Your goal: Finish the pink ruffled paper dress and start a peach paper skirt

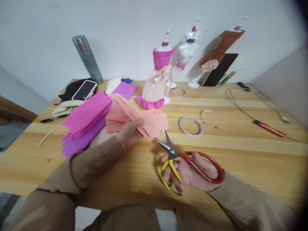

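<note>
My left hand (130, 132) pinches a strip of peach crepe paper (124, 110), its thumb on top. More peach paper (157, 120) lies on the table just beyond. My right hand (192, 171) has its fingers through the handles of a pair of scissors (172, 153), one handle red and one yellow. The blades are spread apart and point at the lower right corner of the peach strip, close to it. Left of my left hand lie folded magenta paper (89, 112) and purple paper (81, 141).
A small dress form in a pink and peach dress (156, 77) stands behind, near a bare white form (187, 53) and one in brown (220, 45). A tape roll (191, 126) lies right of the paper. A red-handled corded tool (269, 128), phone (84, 89) and bottle (88, 59) sit farther out.
</note>
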A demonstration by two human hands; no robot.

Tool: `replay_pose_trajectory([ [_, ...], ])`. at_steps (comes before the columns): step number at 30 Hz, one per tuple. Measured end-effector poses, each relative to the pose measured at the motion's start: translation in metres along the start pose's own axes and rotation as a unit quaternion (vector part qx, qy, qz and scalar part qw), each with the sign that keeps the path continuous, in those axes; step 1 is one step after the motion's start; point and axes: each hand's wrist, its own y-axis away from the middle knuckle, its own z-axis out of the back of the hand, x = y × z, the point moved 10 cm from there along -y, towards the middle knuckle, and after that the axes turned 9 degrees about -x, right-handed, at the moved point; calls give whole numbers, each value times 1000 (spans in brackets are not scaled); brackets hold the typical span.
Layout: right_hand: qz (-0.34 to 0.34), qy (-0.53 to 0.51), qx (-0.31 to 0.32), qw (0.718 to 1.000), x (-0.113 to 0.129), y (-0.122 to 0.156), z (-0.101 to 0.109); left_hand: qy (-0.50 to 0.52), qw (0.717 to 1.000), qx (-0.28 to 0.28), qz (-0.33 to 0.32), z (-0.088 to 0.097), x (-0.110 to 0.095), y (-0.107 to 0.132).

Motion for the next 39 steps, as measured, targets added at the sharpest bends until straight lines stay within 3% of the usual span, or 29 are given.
replay_pose_trajectory([
  [24, -11, -9, -17, 1000, -1, 1, 3, -13, 999, 40, 0, -6, 4, 1],
  [30, -33, 2, -6, 999, -5, 0, 0, -4, 1000, 21, -2, -5, 0, 2],
  [34, -8, -15, -9, 1000, 1, 0, -1, -2, 999, 45, 7, -8, 3, 3],
  [39, -25, -7, -33, 999, -2, 0, 1, -27, 996, 80, 9, -12, 6, 4],
])
